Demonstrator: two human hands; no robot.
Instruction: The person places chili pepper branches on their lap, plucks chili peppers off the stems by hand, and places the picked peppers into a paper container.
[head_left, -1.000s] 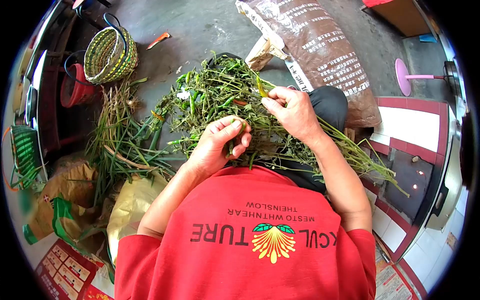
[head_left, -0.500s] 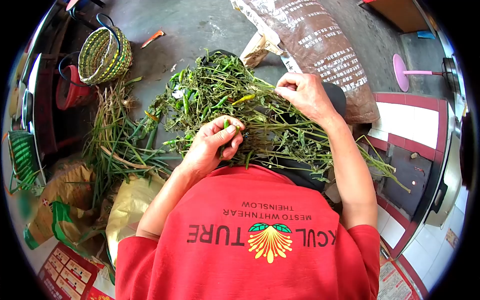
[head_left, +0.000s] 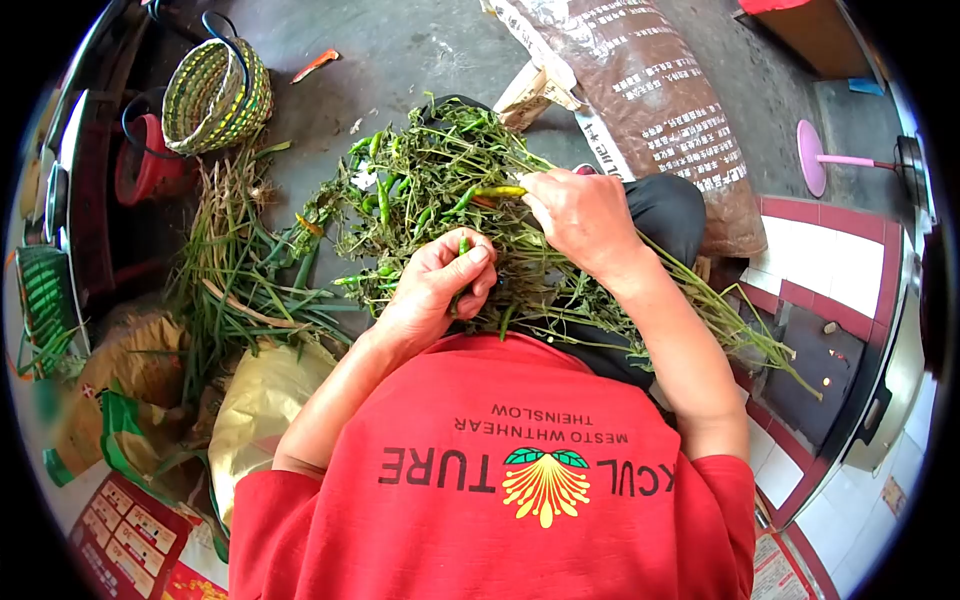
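Cut pepper plants [head_left: 440, 150] with wilted leaves and several green chili peppers lie across my lap. My left hand [head_left: 436, 283] is closed around green chili peppers [head_left: 464, 245], one tip poking up beside the thumb; the fingers hide the rest. Over the plants, my right hand [head_left: 588, 222] pinches the end of a yellowish chili pepper [head_left: 497, 191] between thumb and fingertips. Long bare stems [head_left: 735, 325] stretch out to the right beneath my right forearm.
Green onions [head_left: 235, 260] lie on the floor at the left, near a woven basket [head_left: 215, 95] and a red bucket [head_left: 148, 165]. A large brown sack [head_left: 670, 110] lies at the upper right. Beside my left elbow is a yellow bag [head_left: 270, 400].
My right hand has moved left and slightly down, from the stems to the yellowish chili pepper, which it now grips. My left hand stays closed on the green chili peppers.
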